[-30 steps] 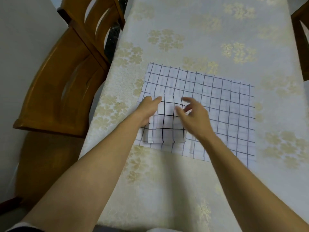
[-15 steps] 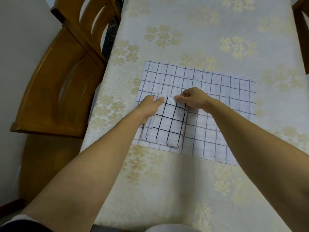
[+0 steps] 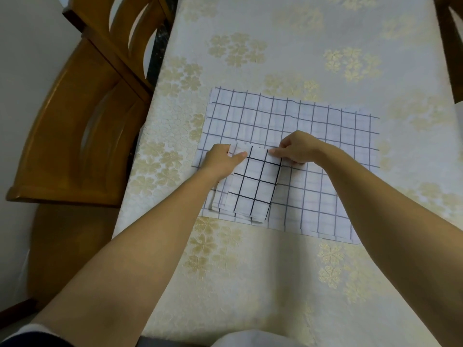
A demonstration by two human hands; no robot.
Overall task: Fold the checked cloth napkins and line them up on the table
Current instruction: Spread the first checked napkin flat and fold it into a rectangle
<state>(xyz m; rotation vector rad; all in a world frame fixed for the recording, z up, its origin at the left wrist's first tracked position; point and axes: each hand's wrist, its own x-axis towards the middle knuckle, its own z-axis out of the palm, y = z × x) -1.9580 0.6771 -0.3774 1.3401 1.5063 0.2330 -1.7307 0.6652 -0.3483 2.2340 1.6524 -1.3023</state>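
left hand (image 3: 220, 160): we pinch the far left corner of the folded napkin (image 3: 253, 187)
right hand (image 3: 297, 149): we pinch its far right corner

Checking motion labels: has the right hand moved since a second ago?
Yes. Against the flat checked cloth, the right hand has moved away from the person, from the right side of the folded napkin to its far right corner, now pinching it.

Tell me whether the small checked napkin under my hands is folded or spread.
Folded: the small napkin shows stacked layer edges along its near left side, and lies on a larger napkin.
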